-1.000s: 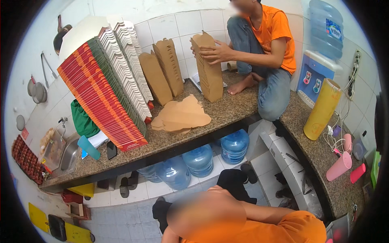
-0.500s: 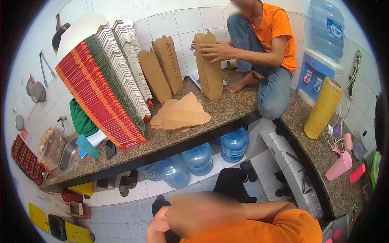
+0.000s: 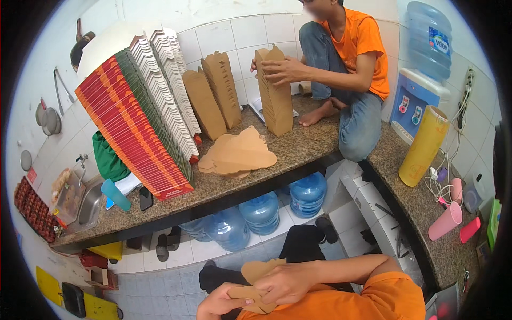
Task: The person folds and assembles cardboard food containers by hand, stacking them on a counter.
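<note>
Low in front of me, both hands work on a brown cardboard piece (image 3: 261, 270), which looks partly folded. My left hand (image 3: 220, 302) grips its left end, thumb on top. My right hand (image 3: 285, 284) is closed on its middle, fingers pressed against a fold. A rounded flap stands up beyond my fingers. On the granite counter (image 3: 314, 144) ahead, flat brown cardboard pieces (image 3: 237, 153) lie in a loose pile. Behind them stand nested stacks of folded brown cardboard (image 3: 205, 104). Another person (image 3: 368, 53) in orange sits on the counter, both hands around a similar upright stack (image 3: 274, 101).
A tall stack of red, green and white cartons (image 3: 136, 117) leans at the left, near a teal cup (image 3: 116, 194) and a phone (image 3: 145, 198). Blue water bottles (image 3: 226, 229) stand under the counter. To the right are a yellow film roll (image 3: 424, 146), pink cups (image 3: 445, 220) and a water dispenser (image 3: 418, 101).
My left hand has come lower, and both hands now show on the cardboard piece; that area was blurred before. The other person's hands stay around the upright stack.
</note>
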A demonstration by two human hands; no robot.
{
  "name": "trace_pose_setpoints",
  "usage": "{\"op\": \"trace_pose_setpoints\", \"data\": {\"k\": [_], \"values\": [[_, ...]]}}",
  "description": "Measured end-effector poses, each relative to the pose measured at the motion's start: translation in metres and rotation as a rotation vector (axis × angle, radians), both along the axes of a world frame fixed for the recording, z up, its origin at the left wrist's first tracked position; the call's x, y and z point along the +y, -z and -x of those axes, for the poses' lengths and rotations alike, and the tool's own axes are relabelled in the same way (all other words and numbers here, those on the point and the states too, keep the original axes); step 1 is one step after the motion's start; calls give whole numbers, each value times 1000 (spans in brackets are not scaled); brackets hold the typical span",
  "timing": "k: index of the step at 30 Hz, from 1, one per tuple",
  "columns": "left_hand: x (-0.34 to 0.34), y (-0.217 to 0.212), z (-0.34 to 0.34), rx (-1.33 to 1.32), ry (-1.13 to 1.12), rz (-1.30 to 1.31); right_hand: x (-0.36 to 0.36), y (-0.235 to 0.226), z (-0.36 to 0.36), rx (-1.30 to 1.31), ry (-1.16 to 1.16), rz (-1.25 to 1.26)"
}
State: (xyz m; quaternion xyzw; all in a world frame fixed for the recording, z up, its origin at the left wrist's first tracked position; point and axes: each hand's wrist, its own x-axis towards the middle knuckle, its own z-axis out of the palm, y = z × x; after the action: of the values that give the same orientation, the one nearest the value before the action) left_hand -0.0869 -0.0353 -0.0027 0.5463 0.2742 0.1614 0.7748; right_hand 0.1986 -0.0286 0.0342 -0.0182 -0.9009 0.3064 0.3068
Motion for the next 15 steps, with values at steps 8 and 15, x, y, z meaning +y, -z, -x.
{"op": "trace_pose_setpoints", "data": {"k": [8,15], "values": [[-7,-3,-5,15,-57,36,-13,-12,-10,-31,70,9],[-20,-5,-4,-6,-63,-124,-10,-27,-15,-261,72,300]]}}
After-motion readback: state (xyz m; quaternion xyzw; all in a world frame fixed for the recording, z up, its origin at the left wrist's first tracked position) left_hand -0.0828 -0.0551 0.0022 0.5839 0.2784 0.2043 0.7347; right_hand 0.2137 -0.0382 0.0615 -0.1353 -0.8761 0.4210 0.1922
